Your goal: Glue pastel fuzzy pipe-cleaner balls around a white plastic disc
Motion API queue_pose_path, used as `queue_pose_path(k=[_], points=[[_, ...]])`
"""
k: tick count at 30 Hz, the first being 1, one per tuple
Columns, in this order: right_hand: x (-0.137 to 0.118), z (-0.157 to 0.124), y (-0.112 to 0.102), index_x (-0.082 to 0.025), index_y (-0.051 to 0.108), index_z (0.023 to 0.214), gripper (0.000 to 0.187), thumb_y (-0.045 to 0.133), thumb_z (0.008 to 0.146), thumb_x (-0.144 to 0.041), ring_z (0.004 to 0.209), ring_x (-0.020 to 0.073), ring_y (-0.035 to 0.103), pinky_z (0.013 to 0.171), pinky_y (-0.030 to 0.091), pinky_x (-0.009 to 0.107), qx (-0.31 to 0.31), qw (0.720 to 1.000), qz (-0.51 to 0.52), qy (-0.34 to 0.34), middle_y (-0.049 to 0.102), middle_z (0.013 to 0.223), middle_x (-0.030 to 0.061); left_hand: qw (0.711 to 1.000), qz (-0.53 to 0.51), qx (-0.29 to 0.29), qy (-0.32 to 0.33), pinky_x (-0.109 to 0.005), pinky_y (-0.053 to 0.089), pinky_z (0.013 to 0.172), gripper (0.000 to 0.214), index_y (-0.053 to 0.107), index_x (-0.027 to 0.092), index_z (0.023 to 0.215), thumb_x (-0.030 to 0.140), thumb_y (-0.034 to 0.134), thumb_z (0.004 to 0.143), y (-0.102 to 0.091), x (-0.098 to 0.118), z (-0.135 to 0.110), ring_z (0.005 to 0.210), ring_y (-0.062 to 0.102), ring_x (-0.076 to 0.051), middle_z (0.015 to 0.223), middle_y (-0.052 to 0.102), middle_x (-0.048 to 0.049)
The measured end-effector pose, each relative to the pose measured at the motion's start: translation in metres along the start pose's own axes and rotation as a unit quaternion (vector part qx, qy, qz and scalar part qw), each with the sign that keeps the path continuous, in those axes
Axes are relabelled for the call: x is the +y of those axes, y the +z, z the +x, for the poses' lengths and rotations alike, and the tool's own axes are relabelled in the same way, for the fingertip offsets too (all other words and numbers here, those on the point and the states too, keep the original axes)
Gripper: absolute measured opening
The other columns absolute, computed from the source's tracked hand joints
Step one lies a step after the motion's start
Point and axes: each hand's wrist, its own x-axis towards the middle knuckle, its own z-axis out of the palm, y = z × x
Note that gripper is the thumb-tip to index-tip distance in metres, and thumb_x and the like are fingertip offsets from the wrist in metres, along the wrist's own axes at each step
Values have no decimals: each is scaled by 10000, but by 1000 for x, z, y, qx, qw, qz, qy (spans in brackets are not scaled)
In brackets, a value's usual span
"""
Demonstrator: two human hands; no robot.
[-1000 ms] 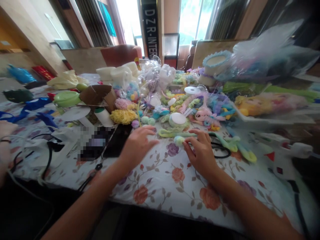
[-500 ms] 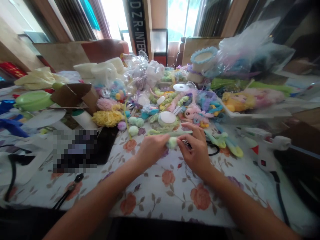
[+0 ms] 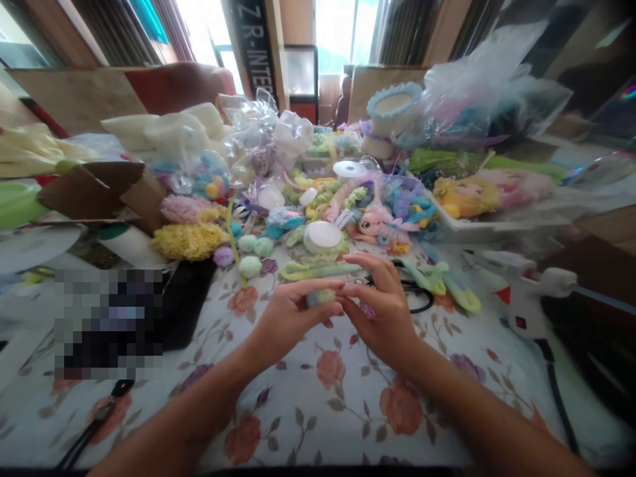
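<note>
Pom-pom: pale green-yellow pom-pom (image 3: 320, 297), at the middle of the desk (image 3: 298, 384) in plan, in front of the piled goods; contact with the cloth cannot be told.
Pom-pom axis: rounded, partly covered by fingers; no pointing direction can be read.
Left hand: left hand (image 3: 285, 315) pinches the pom-pom between thumb and fingers; fingertips point toward the desk's right edge.
Right hand: right hand (image 3: 387, 311) has thumb and index finger drawn together at the left fingertips, upper fingers spread; whether it pinches anything cannot be told.
Green strip: green strip (image 3: 313, 269) lies just beyond the hands, long axis roughly parallel to the desk's near edge, partly behind the right hand.
Black loop: black loop (image 3: 426, 306) lies just beside the right hand, on its outer side.
Loose pom-poms: mint pom-poms (image 3: 250, 267) rest beyond the left hand, near the pile.
Left boundary: dark slab (image 3: 186, 315) lies flat, apart from the left hand.
Right boundary: glue gun (image 3: 529, 285) lies toward the desk's right edge, its cord (image 3: 556, 391) running to the near edge.
Working room: exposed floral cloth extends between the forearms, from the hands to the near edge.
</note>
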Motion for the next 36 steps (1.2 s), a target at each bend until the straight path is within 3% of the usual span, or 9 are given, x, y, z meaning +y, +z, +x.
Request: queue_pose_path(k=[3, 7, 11, 14, 17, 22, 27, 31, 36], points=[[1, 0, 0, -198, 647, 821, 83, 619, 858, -128, 1173, 293, 549, 997, 434, 491, 4, 1000, -17, 19, 627, 1185, 120, 995, -13, 89, -41, -201, 524, 570, 197, 778, 185, 893, 304, 794, 737, -7, -4, 1, 580, 614, -105, 695, 714, -20], [5, 0, 0, -178, 634, 816, 66, 610, 874, -156, 1068, 265, 600, 902, 500, 438, 13, 996, -2, 85, 611, 1106, 136, 978, -61, 191, -51, -190, 511, 541, 239, 742, 154, 839, 389, 733, 795, -15, -7, 6, 573, 596, -94, 697, 684, -20], [6, -3, 3, -172, 638, 849, 45, 615, 869, -139, 1083, 253, 599, 836, 536, 384, -5, 998, 17, 60, 568, 1129, 145, 991, -53, 97, -71, -216, 504, 501, 451, 681, 219, 1150, 397, 775, 747, -7, -7, 4, 614, 609, -113, 927, 693, -30], [4, -6, 5, -192, 623, 869, 101, 595, 866, -95, 1074, 235, 594, 820, 541, 372, -6, 1000, 14, 11, 568, 1148, 130, 996, -47, 43, -65, -209, 476, 518, 444, 720, 208, 1100, 320, 831, 685, 1, -8, 0, 580, 566, -98, 809, 691, -9], [3, -6, 6, -205, 610, 886, 121, 592, 865, -87, 1006, 210, 608, 800, 548, 362, -11, 1000, 29, 3, 574, 1132, 118, 995, -72, 49, -55, -224, 476, 585, 299, 770, 181, 988, 319, 804, 724, 3, -9, -1, 633, 582, -116, 773, 711, -26], [1, -4, 4, -209, 592, 886, 94, 579, 881, -116, 949, 196, 623, 823, 548, 370, -19, 999, 49, 15, 580, 1053, 104, 980, -160, 39, -108, -283, 523, 750, 320, 768, 199, 1043, 292, 794, 738, 1, -13, 0, 809, 660, -171, 942, 756, -64], [3, -5, 5, -204, 585, 858, 84, 578, 882, -124, 876, 172, 627, 780, 542, 316, -24, 997, 62, 24, 603, 938, 73, 964, -235, 40, -118, -301, 534, 828, 254, 779, 187, 986, 324, 764, 773, 2, -18, 3, 864, 685, -181, 932, 760, -78], [4, -5, 6, -202, 604, 850, 78, 576, 891, -142, 824, 159, 632, 730, 543, 288, -27, 995, 82, 47, 614, 909, 62, 978, -178, 35, -103, -273, 532, 733, 292, 767, 175, 992, 370, 762, 776, 3, -15, 2, 785, 673, -168, 892, 754, -72], [5, -6, 7, -208, 641, 835, 95, 593, 888, -145, 813, 155, 645, 719, 547, 287, -36, 995, 88, 8, 638, 900, 57, 988, -97, 74, -99, -231, 503, 653, 255, 779, 165, 918, 331, 806, 727, 2, -11, -2, 703, 639, -138, 822, 750, -53]])
